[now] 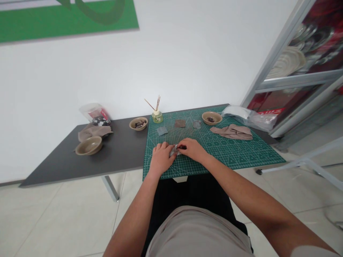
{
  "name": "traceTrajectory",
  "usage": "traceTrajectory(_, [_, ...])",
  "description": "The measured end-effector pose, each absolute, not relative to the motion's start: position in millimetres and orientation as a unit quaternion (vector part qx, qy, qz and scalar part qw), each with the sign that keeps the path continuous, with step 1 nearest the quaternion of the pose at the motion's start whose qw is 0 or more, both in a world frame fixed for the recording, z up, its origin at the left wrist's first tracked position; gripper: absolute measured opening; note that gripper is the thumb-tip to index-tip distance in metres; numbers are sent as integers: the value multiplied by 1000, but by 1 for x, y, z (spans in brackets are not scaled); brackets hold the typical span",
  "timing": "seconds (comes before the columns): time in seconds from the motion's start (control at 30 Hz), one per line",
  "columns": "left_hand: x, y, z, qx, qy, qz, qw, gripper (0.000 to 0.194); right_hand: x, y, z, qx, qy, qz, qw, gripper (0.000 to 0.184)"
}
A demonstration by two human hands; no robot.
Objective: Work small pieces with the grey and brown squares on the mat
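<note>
Near the front edge of the green cutting mat (211, 142), both of my hands meet over a small pale grey-white piece (173, 151). My left hand (161, 159) is closed on its left side, thumb and fingers against it. From the right, my right hand (193, 149) pinches a small dark object (183, 147) at the piece's right end; its exact kind is too small to tell. Beyond my hands lie a blue-grey square (162, 131), a brown square (180, 123) and a grey square (197, 124), flat on the mat.
A bowl of pebble-like bits (139, 124) and a reed diffuser (157, 116) stand behind left. Another bowl (206, 121) holds dark bits, near a brown cloth (233, 132) and plastic bag (252, 117). Farther left are a third bowl (89, 147), another cloth (92, 132) and a red-marked bag (96, 113).
</note>
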State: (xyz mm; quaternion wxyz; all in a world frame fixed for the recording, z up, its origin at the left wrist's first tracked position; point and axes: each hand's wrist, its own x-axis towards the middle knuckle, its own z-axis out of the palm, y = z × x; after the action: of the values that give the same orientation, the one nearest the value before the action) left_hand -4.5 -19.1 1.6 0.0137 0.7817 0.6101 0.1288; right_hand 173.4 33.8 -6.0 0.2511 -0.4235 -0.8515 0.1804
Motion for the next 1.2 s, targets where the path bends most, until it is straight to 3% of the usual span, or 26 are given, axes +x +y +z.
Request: traceTrajectory(1.2, [-4, -20, 3, 778, 613, 135, 22, 36, 172, 34, -7, -386, -868, 156, 272, 13])
